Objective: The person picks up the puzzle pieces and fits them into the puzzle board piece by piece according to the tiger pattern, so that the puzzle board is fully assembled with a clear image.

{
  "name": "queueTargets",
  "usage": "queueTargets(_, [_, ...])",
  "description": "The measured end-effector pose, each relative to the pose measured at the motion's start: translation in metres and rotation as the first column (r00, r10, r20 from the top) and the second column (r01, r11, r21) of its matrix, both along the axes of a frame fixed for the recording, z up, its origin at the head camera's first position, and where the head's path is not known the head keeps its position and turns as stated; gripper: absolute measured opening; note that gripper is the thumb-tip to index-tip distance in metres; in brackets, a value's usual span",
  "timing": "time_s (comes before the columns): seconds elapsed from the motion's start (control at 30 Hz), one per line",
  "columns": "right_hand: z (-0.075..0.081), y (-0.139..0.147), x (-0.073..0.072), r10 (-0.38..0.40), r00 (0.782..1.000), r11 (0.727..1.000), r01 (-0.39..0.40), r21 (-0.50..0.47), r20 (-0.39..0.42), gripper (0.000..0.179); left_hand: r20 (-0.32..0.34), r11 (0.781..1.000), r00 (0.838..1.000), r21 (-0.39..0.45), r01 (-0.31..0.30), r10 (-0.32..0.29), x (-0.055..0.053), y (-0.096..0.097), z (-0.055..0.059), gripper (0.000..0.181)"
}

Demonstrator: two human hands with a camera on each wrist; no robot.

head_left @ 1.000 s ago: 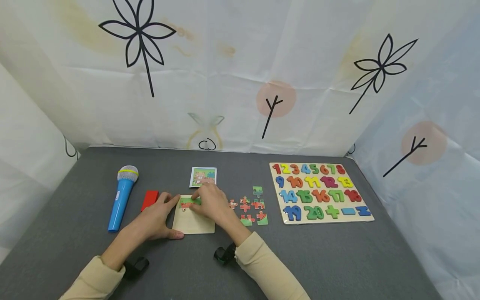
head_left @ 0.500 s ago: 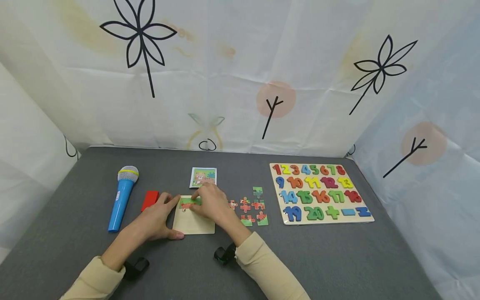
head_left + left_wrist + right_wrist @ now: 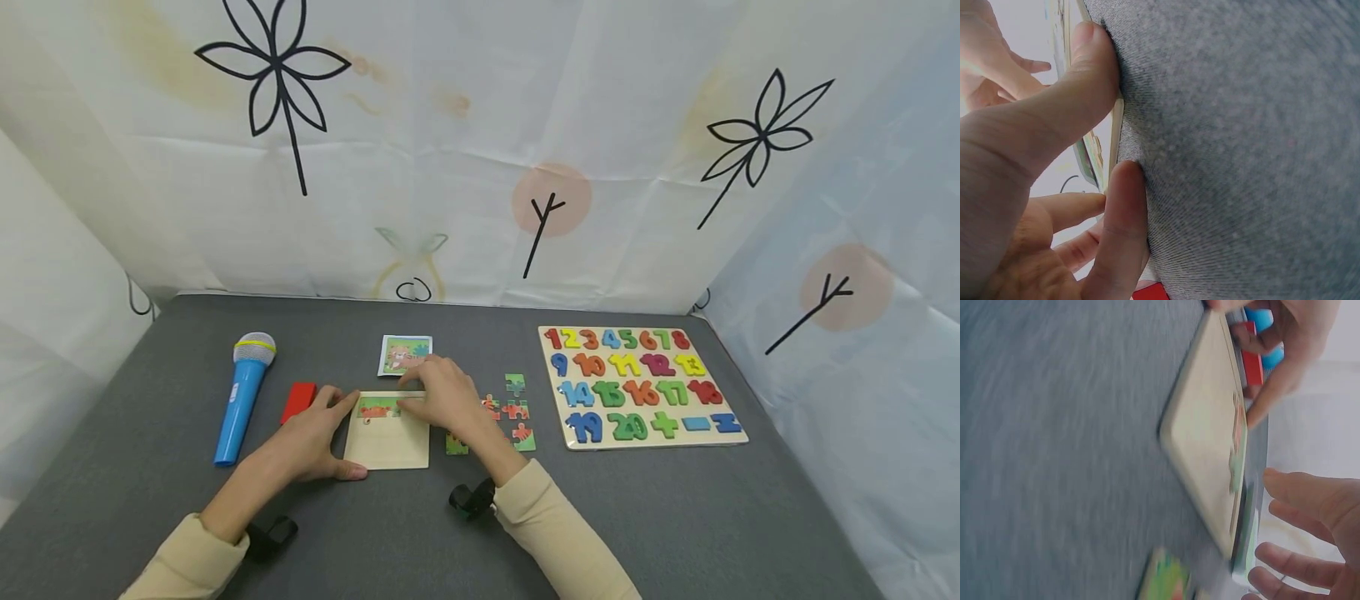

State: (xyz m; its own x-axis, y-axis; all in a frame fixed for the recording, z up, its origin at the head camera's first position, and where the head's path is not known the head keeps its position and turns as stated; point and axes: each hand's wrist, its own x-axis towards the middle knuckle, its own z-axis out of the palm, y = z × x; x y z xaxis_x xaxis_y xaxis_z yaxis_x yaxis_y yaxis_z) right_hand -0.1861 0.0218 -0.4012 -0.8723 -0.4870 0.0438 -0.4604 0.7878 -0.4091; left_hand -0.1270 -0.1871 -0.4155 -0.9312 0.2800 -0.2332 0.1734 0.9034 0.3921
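1. Here's your wooden tray [image 3: 386, 450], flat on the grey table [image 3: 637, 517], just in front of you and a little left of centre.
2. Inside it, a short run of fitted pieces [image 3: 377, 407], green and red, sits along the far edge, starting at the far left; the rest of the floor shows bare, pale wood.
3. Your left hand [image 3: 307, 437] has the tray by its left side: index finger at the far corner, thumb down at the near one, so the grip spans that whole edge and holds it.
4. And your right hand [image 3: 450, 398] hovers over the far right corner, palm down, fingers bent and spread, with nothing visible in them (the right wrist view shows clear air between fingertips and tray).
5. Over by that wrist lie the loose pieces [image 3: 516, 409], right of the tray; your forearm hides some of them.
6. Farther right, the number board [image 3: 682, 440] carries four rows of bright numbers and signs [image 3: 626, 425].
7. Behind the tray lies your picture card [image 3: 406, 350], partly under your right fingers; off to the left, the red block [image 3: 298, 400] is near your left knuckles, with the blue microphone [image 3: 243, 400] beyond it.
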Motion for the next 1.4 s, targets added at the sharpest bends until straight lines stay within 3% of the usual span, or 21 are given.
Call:
queueTargets(0.53, [0.003,0.059,-0.013,-0.055,0.998,0.997,0.056,-0.059,0.018,0.029,0.021,1.0,1.0,-0.022,-0.022,0.023,0.0,0.001,0.0,0.119])
queueTargets(0.77, [0.003,0.082,-0.016,-0.125,0.992,0.991,0.126,-0.037,0.028,0.03,0.009,1.0,1.0,-0.018,-0.021,0.021,0.001,0.001,0.0,0.118])
queueTargets(1.1, [0.001,0.112,-0.018,-0.163,0.986,0.986,0.164,-0.023,0.031,0.032,0.014,1.0,1.0,-0.015,-0.017,0.017,0.0,0.001,0.0,0.117])
queueTargets(1.4, [-0.006,0.128,-0.019,-0.19,0.98,0.981,0.187,0.055,0.053,0.033,0.015,0.999,1.0,-0.026,-0.018,0.019,-0.001,0.003,0.0,0.118])
